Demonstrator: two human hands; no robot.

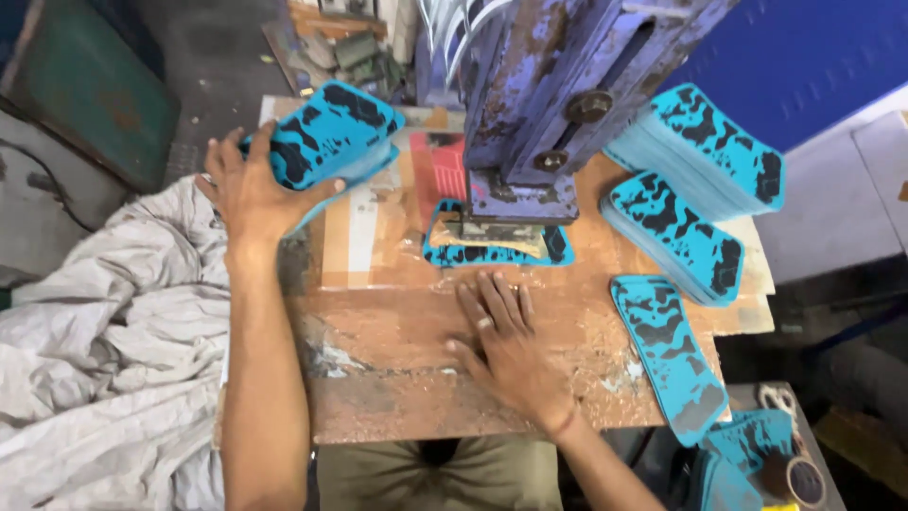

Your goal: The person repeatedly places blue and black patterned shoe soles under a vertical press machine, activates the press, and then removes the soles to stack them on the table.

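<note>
While the right hand (506,345) lies flat and empty on a worn wooden workbench (397,378), fingers spread and a ring on one of them, the left hand (248,194) grips a stack of turquoise cards (326,137) blotched with black, holding it at the bench's left edge, well to the left of the blue press (549,104). The bench top is scuffed, stained brown and flecked with pale residue, with strips of tan tape across it just left of the press. Nearest the camera, below the bench edge, the person's olive trousers (445,478) show. A crumpled grey-white cloth (104,360) spreads to the left of the bench. Directly beneath the press head, one turquoise card (497,248) sits under the die, just beyond the right hand's fingertips. Right of the press, a single fanned row of cards (667,355) runs toward the bench's near right corner, and two thicker piles (695,180) rest farther back beside the press column. The press itself is painted blue, chipped and rusted, with heavy bolts on its side. Behind it on the right stands a bright blue wall (813,57); to its far left, dark concrete floor (218,66) and a green panel (95,85).
</note>
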